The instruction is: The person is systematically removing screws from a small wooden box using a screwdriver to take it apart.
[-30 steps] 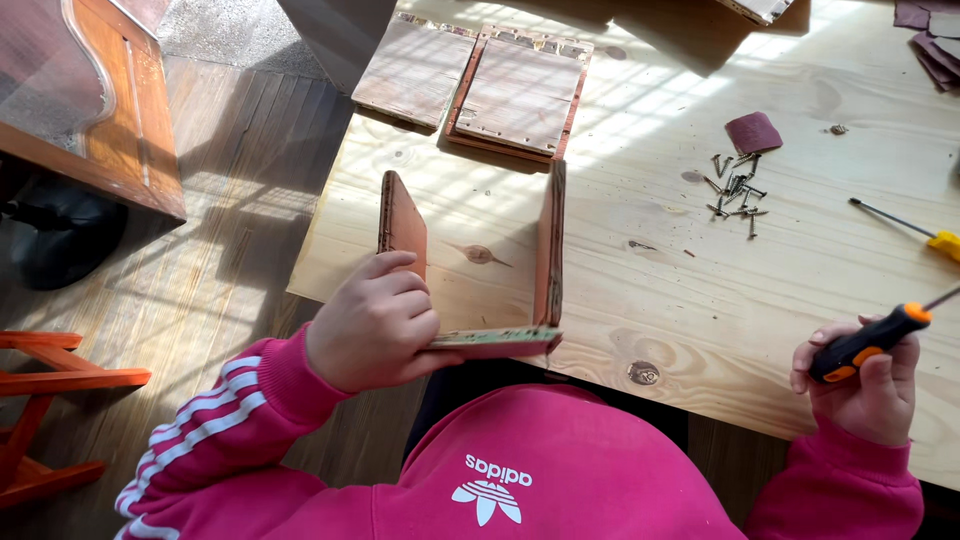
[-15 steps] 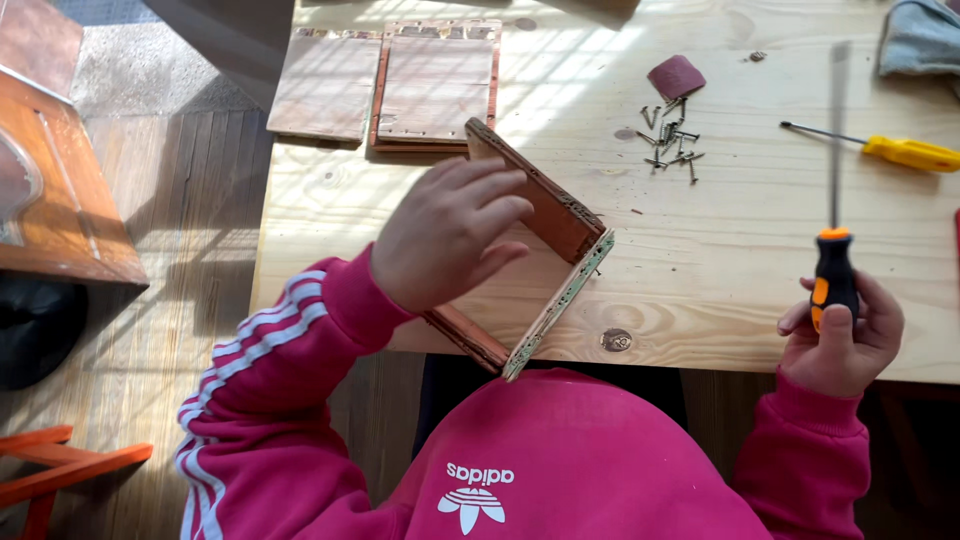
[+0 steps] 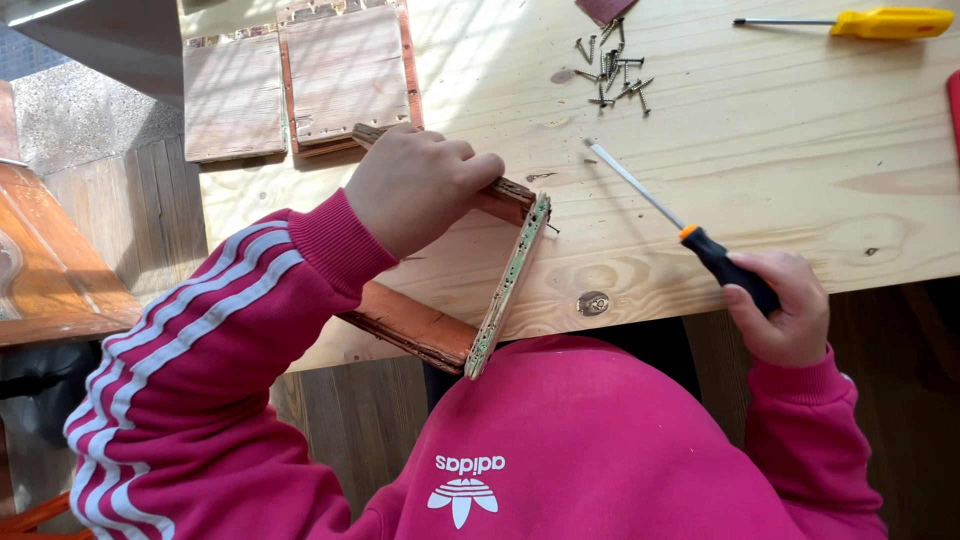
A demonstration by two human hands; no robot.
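We are gripping a wooden frame (image 3: 470, 290) at the near edge of the worktop (image 3: 760, 170) with our left hand (image 3: 415, 185), fingers curled over its upper reddish board. The frame is standing on edge, its pale, worn side strip running down toward our lap and partly overhanging the worktop. Our right hand (image 3: 785, 310) is closing around the black-and-orange handle of a screwdriver (image 3: 680, 225), just right of the frame, shaft angling up and left over the wood. Farther back, loose screws (image 3: 612, 75) are lying scattered, a yellow screwdriver (image 3: 860, 22) beside them. Two flat wooden panels (image 3: 300, 80) are lying beyond our left hand.
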